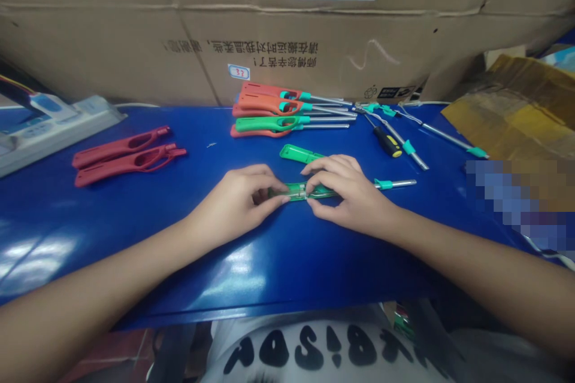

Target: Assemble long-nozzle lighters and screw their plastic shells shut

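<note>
A green long-necked lighter point(295, 192) lies on the blue table with its inner parts exposed and its metal tube pointing right. My left hand point(242, 194) grips its left end between thumb and fingers. Over its middle, my right hand point(348, 191) is closed, thumb and fingertips at the inner parts; the palm hides some of the body. Just behind my right fingers lies a green half shell point(300, 154), partly covered by them. Farther back is a pile of assembled red, orange and green lighters point(269, 109).
Two red lighter housings point(128, 155) lie at left near a white power strip point(54, 131). Back right are loose metal tubes point(449, 137) with wires and a black-yellow screwdriver point(387, 141). A large cardboard box point(135, 48) stands behind; taped cardboard point(516, 108) lies at right.
</note>
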Motion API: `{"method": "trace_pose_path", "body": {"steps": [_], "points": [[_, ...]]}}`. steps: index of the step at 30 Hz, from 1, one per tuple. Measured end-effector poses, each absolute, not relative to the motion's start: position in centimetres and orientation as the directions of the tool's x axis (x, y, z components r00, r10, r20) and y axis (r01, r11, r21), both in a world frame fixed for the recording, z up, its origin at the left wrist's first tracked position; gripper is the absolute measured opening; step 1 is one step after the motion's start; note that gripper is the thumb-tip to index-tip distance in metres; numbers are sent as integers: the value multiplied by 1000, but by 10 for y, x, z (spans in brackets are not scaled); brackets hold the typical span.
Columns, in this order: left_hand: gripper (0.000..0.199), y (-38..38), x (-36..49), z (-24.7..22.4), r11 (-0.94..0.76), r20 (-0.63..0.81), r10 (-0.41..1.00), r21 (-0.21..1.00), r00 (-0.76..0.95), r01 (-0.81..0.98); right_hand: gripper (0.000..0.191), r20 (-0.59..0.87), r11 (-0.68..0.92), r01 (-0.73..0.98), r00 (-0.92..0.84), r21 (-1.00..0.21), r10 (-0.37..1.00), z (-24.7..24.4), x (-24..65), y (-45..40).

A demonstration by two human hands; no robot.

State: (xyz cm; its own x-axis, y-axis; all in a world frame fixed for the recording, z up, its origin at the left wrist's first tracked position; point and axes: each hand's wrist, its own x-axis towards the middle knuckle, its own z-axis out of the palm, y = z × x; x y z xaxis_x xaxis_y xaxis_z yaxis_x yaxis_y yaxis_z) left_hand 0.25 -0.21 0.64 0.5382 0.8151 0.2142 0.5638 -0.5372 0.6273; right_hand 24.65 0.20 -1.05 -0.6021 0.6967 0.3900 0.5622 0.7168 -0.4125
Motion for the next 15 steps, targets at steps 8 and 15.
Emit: {"method": "trace_pose_path", "body": {"steps": [8, 15], "points": [[14, -2, 3, 7, -526, 207, 820, 642, 534, 558, 10, 399, 712, 563, -590, -420, 701, -12, 246, 2], [15, -1, 3, 7, -523, 205, 820, 647, 534, 555, 11, 421, 717, 545, -581, -435, 697, -14, 247, 3]]}}
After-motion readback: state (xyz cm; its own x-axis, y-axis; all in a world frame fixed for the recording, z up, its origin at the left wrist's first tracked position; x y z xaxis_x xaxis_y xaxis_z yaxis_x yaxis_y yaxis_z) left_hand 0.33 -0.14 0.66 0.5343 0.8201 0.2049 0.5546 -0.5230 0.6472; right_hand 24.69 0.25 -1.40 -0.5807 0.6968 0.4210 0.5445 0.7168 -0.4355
